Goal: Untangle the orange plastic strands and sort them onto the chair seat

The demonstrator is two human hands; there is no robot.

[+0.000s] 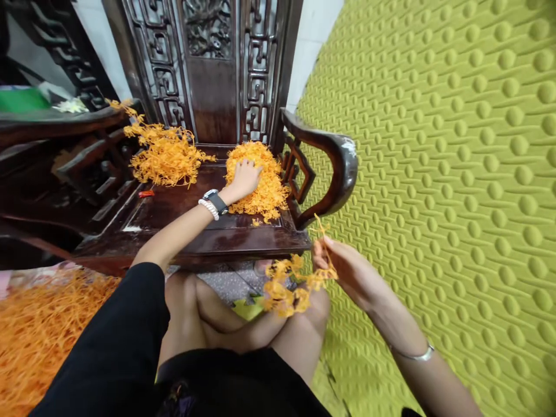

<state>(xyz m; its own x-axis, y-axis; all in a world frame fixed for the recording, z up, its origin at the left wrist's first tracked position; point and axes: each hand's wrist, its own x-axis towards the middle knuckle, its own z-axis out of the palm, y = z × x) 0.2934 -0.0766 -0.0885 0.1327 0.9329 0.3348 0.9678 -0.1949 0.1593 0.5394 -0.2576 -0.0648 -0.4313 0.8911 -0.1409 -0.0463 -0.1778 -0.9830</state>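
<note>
On the seat of a dark carved wooden chair, my left hand [246, 178] reaches into a heap of small frilly orange pieces [264, 194]. Its fingers curl down into the heap, and their tips are hidden. Above my knee, my right hand [325, 252] is closed, pinching a string of orange flower-like pieces [284, 289]. This string hangs in a loop to the left of the hand, slightly blurred. A short thin end sticks up above the fingers. Left of the heap lies a tangled pile of strung orange pieces [167, 159].
Loose orange strands [56, 330] fill the lower left beside my arm. The chair's curved armrest [343, 168] rises between the seat and a bumpy yellow-green padded surface [456, 191]. A small red wrapper [146, 193] lies on the seat. Something green [24, 99] shows at upper left.
</note>
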